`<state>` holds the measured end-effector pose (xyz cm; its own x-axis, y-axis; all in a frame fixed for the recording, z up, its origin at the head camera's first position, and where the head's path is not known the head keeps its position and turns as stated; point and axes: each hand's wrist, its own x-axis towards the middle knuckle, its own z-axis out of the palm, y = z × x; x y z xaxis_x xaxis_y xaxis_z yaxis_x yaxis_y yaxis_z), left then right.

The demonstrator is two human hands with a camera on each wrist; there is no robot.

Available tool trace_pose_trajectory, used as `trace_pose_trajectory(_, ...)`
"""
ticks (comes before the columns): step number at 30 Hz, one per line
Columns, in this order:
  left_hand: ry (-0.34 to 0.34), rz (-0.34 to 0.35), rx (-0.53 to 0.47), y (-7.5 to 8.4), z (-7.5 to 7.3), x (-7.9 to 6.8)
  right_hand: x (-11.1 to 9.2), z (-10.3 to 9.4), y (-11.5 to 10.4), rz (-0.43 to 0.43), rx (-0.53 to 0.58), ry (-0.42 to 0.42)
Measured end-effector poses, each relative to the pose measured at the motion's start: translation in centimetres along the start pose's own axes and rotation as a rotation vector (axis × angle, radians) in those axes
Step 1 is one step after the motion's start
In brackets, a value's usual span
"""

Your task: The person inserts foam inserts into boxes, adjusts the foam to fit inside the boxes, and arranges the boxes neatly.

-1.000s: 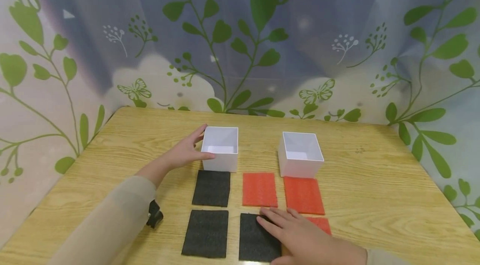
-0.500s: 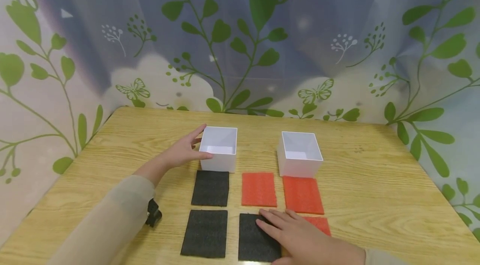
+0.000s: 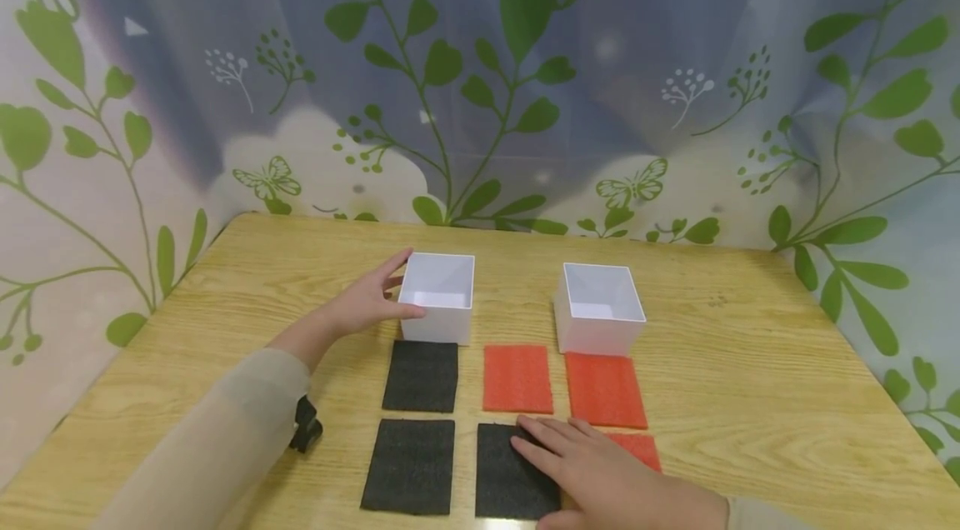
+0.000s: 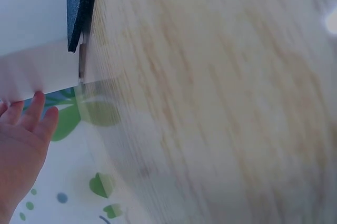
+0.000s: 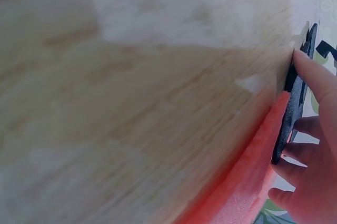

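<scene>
Two white square boxes stand at the back of the table. My left hand (image 3: pixel 365 302) holds the left box (image 3: pixel 442 324), its thumb on the front wall and fingers along the left side; the left wrist view shows fingertips against its white wall (image 4: pixel 39 71). My right hand (image 3: pixel 600 476) spans the lower middle black square (image 3: pixel 506 484), a flat foam-like piece, with fingers over its far right part and thumb near its near edge. In the right wrist view, thumb and fingers touch the edges of the black square (image 5: pixel 290 121). The hand covers its right side.
The right box (image 3: pixel 600 338) stands apart. Two black squares, an upper (image 3: pixel 422 377) and a lower (image 3: pixel 408 467), lie at left. Red squares (image 3: pixel 517 378) lie at middle and right, one (image 3: pixel 637 448) partly under the right hand. A patterned curtain (image 3: pixel 480 97) hangs behind the table.
The black square under my right hand has shifted slightly away from me, and the hand with it. My left hand stays at the box.
</scene>
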<state>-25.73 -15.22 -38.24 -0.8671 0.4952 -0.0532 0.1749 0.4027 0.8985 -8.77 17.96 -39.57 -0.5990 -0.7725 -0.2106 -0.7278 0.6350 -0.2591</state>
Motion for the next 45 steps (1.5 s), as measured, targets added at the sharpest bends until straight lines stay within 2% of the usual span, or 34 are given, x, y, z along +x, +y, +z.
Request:
trace_pose_trajectory(31, -0.010, 0.005, -0.010, -0.22, 0.03, 0.06, 0.15, -0.22, -0.08, 0.037, 0.015, -0.002)
trace_pose_trajectory(45, -0.015, 0.003, -0.024, -0.16, 0.05, -0.01, -0.02, -0.16, -0.13, -0.004, -0.012, 0.043)
